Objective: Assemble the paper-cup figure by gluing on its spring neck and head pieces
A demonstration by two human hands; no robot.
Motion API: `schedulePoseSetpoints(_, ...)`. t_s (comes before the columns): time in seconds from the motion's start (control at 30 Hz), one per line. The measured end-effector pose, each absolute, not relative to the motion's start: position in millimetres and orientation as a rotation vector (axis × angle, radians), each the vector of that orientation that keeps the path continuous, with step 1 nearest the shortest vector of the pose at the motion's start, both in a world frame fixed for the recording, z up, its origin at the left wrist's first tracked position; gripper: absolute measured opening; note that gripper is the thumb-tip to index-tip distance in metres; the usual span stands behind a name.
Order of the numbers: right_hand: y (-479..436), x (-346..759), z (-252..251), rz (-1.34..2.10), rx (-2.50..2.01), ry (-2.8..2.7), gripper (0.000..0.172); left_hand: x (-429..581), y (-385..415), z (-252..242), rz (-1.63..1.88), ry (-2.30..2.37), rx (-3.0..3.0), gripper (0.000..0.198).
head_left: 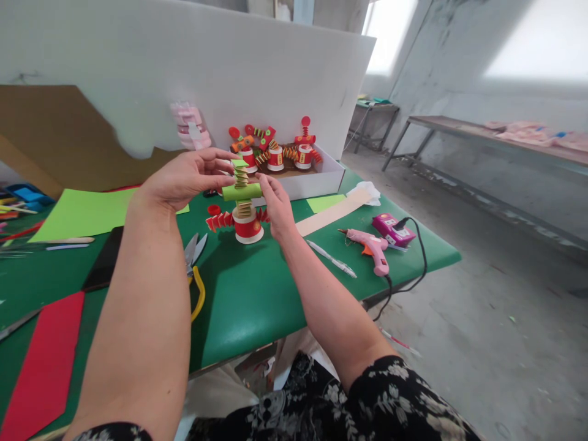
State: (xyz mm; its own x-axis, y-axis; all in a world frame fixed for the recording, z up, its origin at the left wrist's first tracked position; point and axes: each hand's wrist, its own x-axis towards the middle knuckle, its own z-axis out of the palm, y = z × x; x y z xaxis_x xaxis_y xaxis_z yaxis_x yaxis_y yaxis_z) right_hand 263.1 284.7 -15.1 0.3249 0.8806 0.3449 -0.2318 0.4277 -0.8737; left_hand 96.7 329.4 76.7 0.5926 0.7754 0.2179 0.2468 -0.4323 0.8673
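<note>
Left hand (190, 176) at green paper spring (241, 177), right hand (279, 207) at green tube's (239, 192) right end; can't tell if either pinches. Red-white cup (248, 229) below, upright on table (248, 300).

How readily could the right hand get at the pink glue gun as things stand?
Fairly readily, it seems: yes. The right hand is at the green paper roll, and only a flat-lying pen and beige strip appear between it and the pink glue gun.

The green table (248, 306) carries scissors (201, 280) and 1 pen (337, 263).
</note>
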Motion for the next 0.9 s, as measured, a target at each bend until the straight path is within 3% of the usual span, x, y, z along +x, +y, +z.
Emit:
schedulePoseSetpoints(0.33,289.0,268.7,-19.3,0.872,-0.865,-0.937,0.049,96.7,328.6,77.8,0.830,0.843,1.868,0.048)
schedulePoseSetpoints(0.57,288.8,270.1,-19.3,0.882,-0.911,-0.937,0.042,105.6,325.1,76.5,0.883,0.861,1.764,0.046)
schedulePoseSetpoints(0.83,283.9,262.6,-17.5,0.883,-0.788,-1.107,0.036,106.7,326.8,77.2,0.864,0.789,1.810,0.073)
schedulePoseSetpoints(0.9,283.7,261.7,-18.2,0.852,-0.797,-1.157,0.040,104.7,325.6,78.8,0.845,0.753,1.846,0.070)
